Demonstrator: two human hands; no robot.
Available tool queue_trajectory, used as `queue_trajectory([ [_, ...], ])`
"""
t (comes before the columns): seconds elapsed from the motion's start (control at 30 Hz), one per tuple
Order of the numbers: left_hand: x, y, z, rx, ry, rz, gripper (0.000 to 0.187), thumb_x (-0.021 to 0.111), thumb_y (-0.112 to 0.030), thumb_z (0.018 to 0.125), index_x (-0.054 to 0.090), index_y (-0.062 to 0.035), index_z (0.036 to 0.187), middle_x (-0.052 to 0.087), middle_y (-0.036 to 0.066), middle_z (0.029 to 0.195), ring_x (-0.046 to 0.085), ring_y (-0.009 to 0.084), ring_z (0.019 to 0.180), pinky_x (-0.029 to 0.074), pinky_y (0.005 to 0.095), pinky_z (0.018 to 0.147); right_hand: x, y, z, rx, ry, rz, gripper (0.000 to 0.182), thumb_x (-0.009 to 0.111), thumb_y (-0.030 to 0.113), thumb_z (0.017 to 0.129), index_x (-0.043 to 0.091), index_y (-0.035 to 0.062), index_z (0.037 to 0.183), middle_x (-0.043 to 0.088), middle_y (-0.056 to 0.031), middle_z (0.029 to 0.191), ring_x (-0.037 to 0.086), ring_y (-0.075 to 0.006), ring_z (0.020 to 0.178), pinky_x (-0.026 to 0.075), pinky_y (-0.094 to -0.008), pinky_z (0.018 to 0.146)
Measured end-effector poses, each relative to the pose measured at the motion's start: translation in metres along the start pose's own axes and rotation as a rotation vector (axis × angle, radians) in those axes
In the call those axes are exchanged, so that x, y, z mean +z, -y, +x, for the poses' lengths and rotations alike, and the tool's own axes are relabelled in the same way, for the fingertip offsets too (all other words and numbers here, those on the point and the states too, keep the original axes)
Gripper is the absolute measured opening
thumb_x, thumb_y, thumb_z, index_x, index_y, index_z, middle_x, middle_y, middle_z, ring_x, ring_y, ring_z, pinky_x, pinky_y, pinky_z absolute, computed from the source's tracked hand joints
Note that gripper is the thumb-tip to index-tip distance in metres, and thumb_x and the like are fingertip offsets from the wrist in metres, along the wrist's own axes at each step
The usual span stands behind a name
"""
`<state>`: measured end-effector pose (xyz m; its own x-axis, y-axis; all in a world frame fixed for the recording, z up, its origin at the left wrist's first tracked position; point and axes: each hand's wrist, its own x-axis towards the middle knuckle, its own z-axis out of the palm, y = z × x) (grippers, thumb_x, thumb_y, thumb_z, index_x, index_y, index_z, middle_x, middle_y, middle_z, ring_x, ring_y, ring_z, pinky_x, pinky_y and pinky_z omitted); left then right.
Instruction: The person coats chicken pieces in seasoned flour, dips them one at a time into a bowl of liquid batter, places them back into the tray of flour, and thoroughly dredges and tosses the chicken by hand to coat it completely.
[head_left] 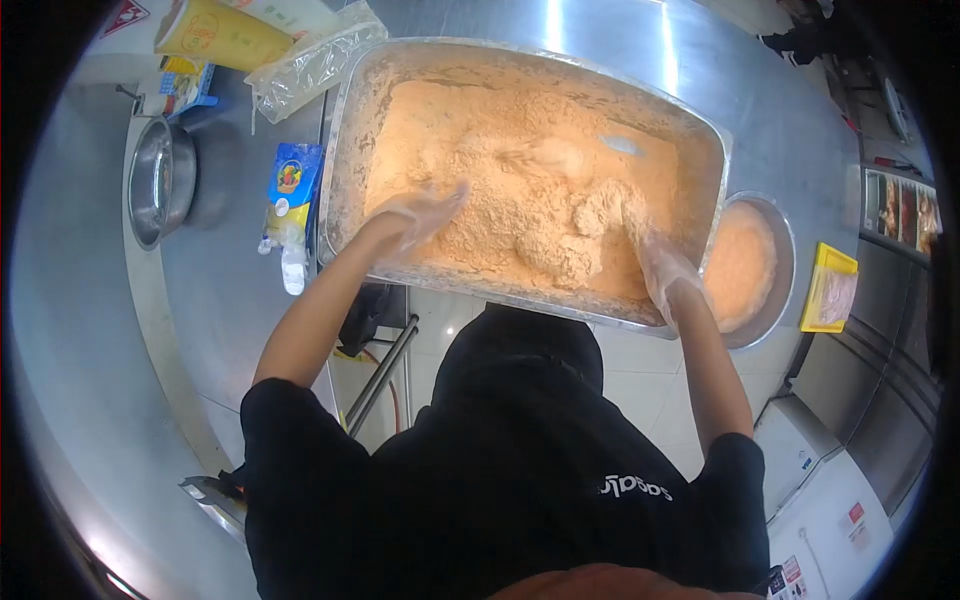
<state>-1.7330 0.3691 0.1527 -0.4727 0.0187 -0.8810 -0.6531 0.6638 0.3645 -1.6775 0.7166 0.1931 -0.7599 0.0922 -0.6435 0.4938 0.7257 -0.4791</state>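
Observation:
A large metal tray (525, 50) holds orange-tinted flour (430, 110) and several thickly coated, lumpy pieces (560, 250), perhaps chicken. My left hand (425, 218), in a clear plastic glove, is over the tray's left part. Its fingers are stretched out and hold nothing. At the right side of the tray, my right hand (662, 260) is gloved too, its fingers caked with flour and pointing away from me. Those fingers look extended and lie against a coated lump (600, 208). Where fingers end and coating begins is hard to make out.
A round metal bowl (787, 245) of orange flour stands right of the tray. On the left are a blue-and-yellow packet (292, 175), a clear plastic bag (318, 68), a yellow cup (222, 35) and a steel bowl (163, 183). A yellow tray (830, 290) sits far right.

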Motion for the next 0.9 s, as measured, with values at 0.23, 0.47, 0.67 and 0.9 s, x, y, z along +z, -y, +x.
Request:
queue_trajectory([
  [0.23, -0.008, -0.007, 0.008, -0.025, 0.524, -0.401, 0.077, 0.072, -0.047, 0.086, 0.041, -0.0146, 0.148, 0.031, 0.008, 0.158, 0.032, 0.0244, 0.144, 0.032, 0.0462, 0.113, 0.060, -0.019, 0.058, 0.067, 0.212, 0.318, 0.046, 0.060, 0.028, 0.094, 0.055, -0.0025, 0.128, 0.063, -0.0185, 0.123, 0.059, -0.0313, 0.112, 0.046, -0.0397, 0.098],
  [0.47, 0.010, 0.046, 0.111, 0.283, 0.461, -0.404, 0.073, 0.078, -0.023, 0.083, 0.042, -0.0096, 0.145, 0.045, 0.012, 0.149, 0.037, 0.0280, 0.140, 0.035, 0.0512, 0.111, 0.082, -0.009, 0.096, -0.113, 0.119, 0.741, 0.053, 0.065, 0.027, 0.091, 0.052, -0.0020, 0.134, 0.063, -0.0150, 0.125, 0.060, -0.0256, 0.112, 0.046, -0.0365, 0.098],
  [0.67, 0.001, -0.007, 0.024, 0.845, 0.152, -0.563, 0.068, 0.072, -0.005, 0.083, 0.040, -0.0034, 0.142, 0.054, 0.014, 0.139, 0.055, 0.0268, 0.126, 0.048, 0.0396, 0.104, 0.008, 0.080, 0.052, -0.096, 0.117, 0.348, 0.055, 0.070, 0.017, 0.088, 0.050, -0.0019, 0.135, 0.060, -0.0162, 0.127, 0.057, -0.0253, 0.116, 0.044, -0.0364, 0.102],
  [0.9, -0.004, -0.012, -0.035, 1.053, -0.461, 0.437, 0.060, 0.075, -0.016, 0.078, 0.054, -0.0029, 0.132, 0.057, 0.015, 0.136, 0.054, 0.0254, 0.127, 0.041, 0.0382, 0.109, 0.023, 0.121, -0.001, -0.512, -0.010, -0.044, 0.057, 0.075, 0.012, 0.084, 0.054, 0.0050, 0.136, 0.058, -0.0178, 0.135, 0.058, -0.0274, 0.121, 0.047, -0.0404, 0.105],
])
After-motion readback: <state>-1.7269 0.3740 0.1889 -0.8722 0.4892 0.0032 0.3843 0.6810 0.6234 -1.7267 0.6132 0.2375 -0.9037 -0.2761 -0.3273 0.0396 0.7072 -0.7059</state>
